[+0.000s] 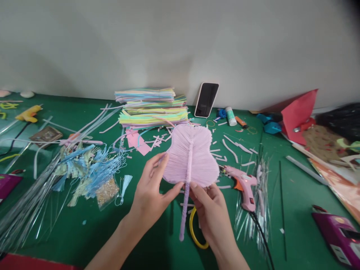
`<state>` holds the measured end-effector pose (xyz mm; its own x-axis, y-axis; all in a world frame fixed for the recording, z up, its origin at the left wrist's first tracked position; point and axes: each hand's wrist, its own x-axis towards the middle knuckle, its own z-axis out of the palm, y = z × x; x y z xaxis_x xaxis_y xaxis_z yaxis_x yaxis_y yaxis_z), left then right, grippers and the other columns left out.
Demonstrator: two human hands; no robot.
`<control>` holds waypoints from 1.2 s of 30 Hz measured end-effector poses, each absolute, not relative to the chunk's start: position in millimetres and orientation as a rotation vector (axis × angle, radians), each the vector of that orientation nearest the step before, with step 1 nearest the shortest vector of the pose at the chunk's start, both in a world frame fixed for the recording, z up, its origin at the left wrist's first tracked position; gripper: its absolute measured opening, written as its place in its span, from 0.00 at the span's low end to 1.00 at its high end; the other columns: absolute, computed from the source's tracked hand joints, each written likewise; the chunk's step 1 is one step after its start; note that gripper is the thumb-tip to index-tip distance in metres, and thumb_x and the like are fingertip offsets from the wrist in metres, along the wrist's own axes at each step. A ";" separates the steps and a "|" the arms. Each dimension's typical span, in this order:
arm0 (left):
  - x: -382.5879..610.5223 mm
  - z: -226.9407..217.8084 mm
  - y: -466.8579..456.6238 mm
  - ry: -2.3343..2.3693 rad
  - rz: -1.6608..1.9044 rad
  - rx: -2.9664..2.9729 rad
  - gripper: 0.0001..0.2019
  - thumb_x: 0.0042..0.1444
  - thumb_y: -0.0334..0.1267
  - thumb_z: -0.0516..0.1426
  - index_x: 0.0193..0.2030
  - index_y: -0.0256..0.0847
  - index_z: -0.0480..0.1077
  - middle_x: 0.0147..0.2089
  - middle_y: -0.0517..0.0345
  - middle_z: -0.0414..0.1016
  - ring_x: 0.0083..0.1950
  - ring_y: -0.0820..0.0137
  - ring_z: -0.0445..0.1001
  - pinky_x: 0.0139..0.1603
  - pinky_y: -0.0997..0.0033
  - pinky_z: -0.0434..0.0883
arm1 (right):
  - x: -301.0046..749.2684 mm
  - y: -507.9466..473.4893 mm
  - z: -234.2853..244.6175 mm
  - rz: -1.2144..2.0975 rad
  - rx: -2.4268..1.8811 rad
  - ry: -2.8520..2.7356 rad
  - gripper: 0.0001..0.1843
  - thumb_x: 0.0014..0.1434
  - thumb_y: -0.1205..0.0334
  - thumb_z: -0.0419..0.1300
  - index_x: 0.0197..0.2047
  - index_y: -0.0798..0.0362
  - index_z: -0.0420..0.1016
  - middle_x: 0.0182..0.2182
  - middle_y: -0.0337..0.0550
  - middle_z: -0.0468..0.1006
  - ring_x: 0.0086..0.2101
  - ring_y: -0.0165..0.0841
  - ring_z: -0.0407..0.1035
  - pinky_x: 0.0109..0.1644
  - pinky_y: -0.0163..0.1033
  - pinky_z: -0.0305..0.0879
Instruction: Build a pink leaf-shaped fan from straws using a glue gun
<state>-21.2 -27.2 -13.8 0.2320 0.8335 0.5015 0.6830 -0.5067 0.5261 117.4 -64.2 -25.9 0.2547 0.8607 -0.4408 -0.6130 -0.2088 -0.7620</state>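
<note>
I hold a pale pink fringed paper leaf [191, 155] with a wrapped stem [184, 213] above the green table [298, 202]. My left hand [150, 195] grips the leaf's lower left edge, thumb on its bottom rim. My right hand [209, 210] pinches the leaf's base beside the stem. A pink glue gun [243, 183] lies just right of the leaf. Under my right hand sits a yellow ring [194, 234].
A stack of coloured paper strips [153, 107] and a phone [206, 99] stand against the wall. Blue and white tassels [90, 168] and clear wires [25, 210] lie at left, a yellow glue gun [28, 113] far left. Red paper [299, 114] and a purple box [337, 234] are at right.
</note>
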 end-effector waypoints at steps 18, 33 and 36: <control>-29.1 -17.0 -39.7 1.481 1.041 2.244 0.28 0.57 0.39 0.61 0.63 0.40 0.60 0.59 0.43 0.64 0.54 0.60 0.72 0.50 0.63 0.76 | 113.3 -72.0 -25.2 1.401 -1.168 -0.246 0.18 0.41 0.59 0.74 0.37 0.51 0.80 0.33 0.38 0.81 0.33 0.28 0.71 0.36 0.30 0.69; -51.5 -24.0 -85.8 1.551 1.068 2.270 0.27 0.56 0.41 0.61 0.61 0.38 0.61 0.58 0.43 0.66 0.54 0.61 0.73 0.53 0.62 0.74 | 94.6 -114.7 -33.1 1.467 -1.107 -0.279 0.20 0.42 0.60 0.74 0.41 0.50 0.79 0.39 0.40 0.81 0.37 0.30 0.73 0.39 0.32 0.71; -54.1 -22.5 -91.4 1.550 1.069 2.285 0.27 0.56 0.41 0.61 0.61 0.39 0.61 0.58 0.44 0.66 0.53 0.61 0.73 0.53 0.62 0.74 | 92.8 -121.4 -32.6 1.479 -1.082 -0.299 0.20 0.43 0.60 0.74 0.41 0.51 0.79 0.38 0.41 0.82 0.35 0.30 0.74 0.38 0.33 0.71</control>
<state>-54.1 -91.4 -22.5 0.1979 0.8663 0.4586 0.7368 -0.4401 0.5133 92.8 -121.4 -32.6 0.1531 0.8844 -0.4408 -0.6441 -0.2490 -0.7233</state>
